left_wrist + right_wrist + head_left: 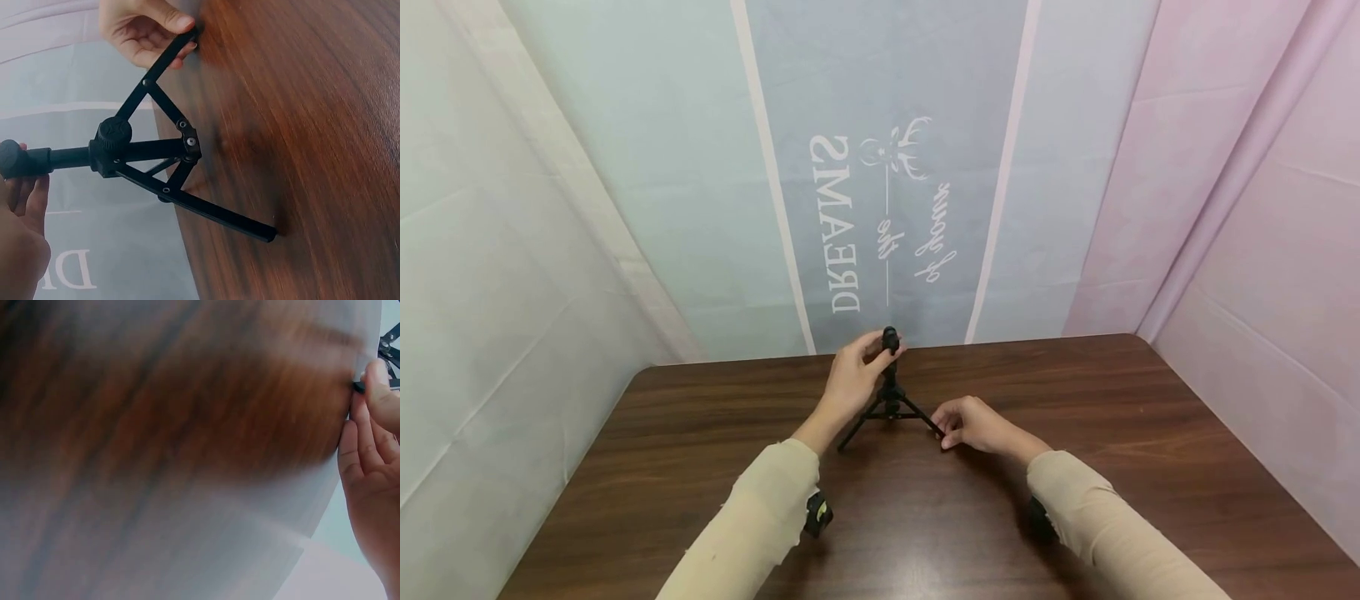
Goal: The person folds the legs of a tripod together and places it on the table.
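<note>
We have a black tripod (pixel 891 379) upright at the worktop (pixel 917 525), toward the far edge, about midway across, between both hands. Two legs visibly splayed, one down-left, one down-right. Can't make out a third.

Left hand (pixel 850 382): at the upper section (pixel 39 161) of the tripod, above the legs. Thumb on the near side, fingers curled behind; firm wrap, we have hold of it. Round knob (pixel 115 133) sits on the collar between that grip and the legs.

Right hand (pixel 977 423): low, at the foot end of the right leg (pixel 921 415). Thumb and fingers pinch the tip, leg between them, other fingers loosely bent. Right wrist view catches that pinch only at its right edge; worktop is blurred there.

Left leg (pixel 215 214) runs out past its brace; foot is at or just off the worktop, we can't tell which. Brace (pixel 165 104) on the right leg angles back to the bottom of the centre tube (pixel 156 150).

Rest: beige sleeves (pixel 748 517) on both arms, dark unit (pixel 818 512) at the left wrist, another at the right, partly hidden. Backdrop (pixel 887 50) behind the worktop: grey-blue panel, two pale stripes, white lettering (pixel 838 225). Pinkish fabric (pixel 1285 250) on the right side.
</note>
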`<state>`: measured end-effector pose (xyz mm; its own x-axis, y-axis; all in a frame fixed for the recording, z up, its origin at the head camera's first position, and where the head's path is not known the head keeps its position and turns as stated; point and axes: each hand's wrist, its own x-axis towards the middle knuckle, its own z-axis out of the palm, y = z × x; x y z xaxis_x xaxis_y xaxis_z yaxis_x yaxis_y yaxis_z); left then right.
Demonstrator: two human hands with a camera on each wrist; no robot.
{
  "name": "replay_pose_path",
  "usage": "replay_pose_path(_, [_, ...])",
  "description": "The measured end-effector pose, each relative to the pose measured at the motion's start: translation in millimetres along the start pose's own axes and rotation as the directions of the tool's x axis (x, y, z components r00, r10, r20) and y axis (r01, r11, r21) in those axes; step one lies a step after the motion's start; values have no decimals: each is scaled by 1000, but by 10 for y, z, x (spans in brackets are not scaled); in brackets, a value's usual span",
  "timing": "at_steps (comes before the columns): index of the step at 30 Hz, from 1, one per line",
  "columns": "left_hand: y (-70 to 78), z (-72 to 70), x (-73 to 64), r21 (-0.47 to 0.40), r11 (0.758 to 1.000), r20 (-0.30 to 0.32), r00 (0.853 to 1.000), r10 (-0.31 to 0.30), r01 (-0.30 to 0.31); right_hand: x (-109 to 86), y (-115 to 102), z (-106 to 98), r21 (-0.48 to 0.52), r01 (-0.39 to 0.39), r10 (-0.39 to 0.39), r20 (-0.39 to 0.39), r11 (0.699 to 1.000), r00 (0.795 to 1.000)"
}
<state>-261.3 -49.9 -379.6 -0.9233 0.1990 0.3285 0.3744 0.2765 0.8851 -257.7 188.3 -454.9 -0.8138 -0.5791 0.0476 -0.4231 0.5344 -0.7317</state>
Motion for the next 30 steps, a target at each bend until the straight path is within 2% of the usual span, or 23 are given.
replay_pose_path(7, [-10,27,-27,49,999,-32,999,9,-7,-3,37,15,-16,27,-27,-4,999,1000])
replay_pose_path(14, [-17,54,-52,40,999,-59,998,7,-5,13,13,32,-61,37,-40,-43,997,998])
replay_pose_path(20, [-15,60,-58,69,997,-81,997,-18,24,16,-3,34,-63,21,-24,-51,998,998])
replay_pose_path(30, [-37,37,-61,29,999,-95,995,-33,35,63,-25,55,-41,3,-5,-50,999,999])
